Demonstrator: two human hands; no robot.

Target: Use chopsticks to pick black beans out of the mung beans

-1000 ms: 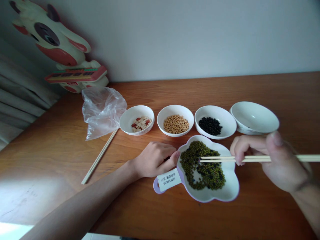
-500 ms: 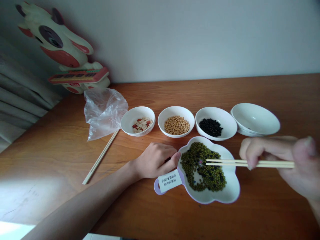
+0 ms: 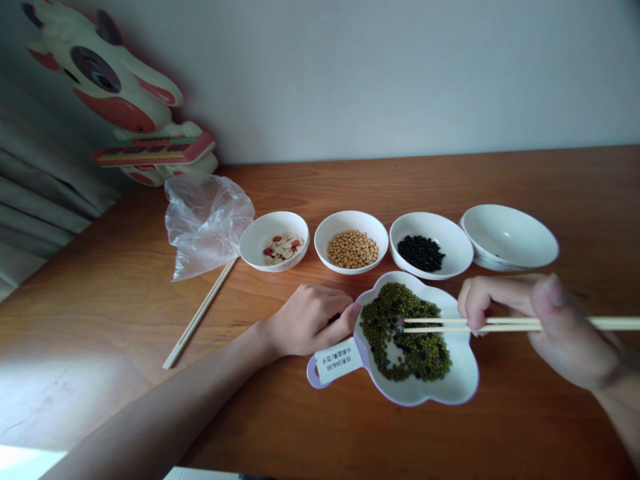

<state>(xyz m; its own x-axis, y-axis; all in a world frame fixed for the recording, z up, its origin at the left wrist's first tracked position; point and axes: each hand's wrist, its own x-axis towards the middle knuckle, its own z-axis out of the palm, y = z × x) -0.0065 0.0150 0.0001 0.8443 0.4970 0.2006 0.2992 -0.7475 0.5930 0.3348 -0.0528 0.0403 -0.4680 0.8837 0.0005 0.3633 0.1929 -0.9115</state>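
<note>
My left hand (image 3: 313, 320) is closed at the left rim of a flower-shaped white dish with a lilac edge (image 3: 463, 383), thumb and fingers pinching it near the labelled handle (image 3: 337, 362). Green mung beans (image 3: 430, 357) mixed with darker beans lie in the dish. A pair of wooden chopsticks (image 3: 450, 325) is gripped by my right hand (image 3: 545, 327), over the dish's right side. Their tips, slightly apart, are at the beans beside a small pinkish piece (image 3: 400, 323); I cannot tell whether they touch it.
Behind the dish stand white bowls: one with nuts and flakes (image 3: 250, 241), one with yellow soybeans (image 3: 353, 249), one with black beans (image 3: 421, 253), and one with a dark speck (image 3: 510, 233). Left are a clear plastic bag (image 3: 207, 223), another pair of chopsticks (image 3: 200, 313) and a cow toy (image 3: 130, 100).
My right hand has moved left, carrying the chopsticks' tips a little left to the pinkish piece. The tips have spread slightly. My left hand stays on the rim.
</note>
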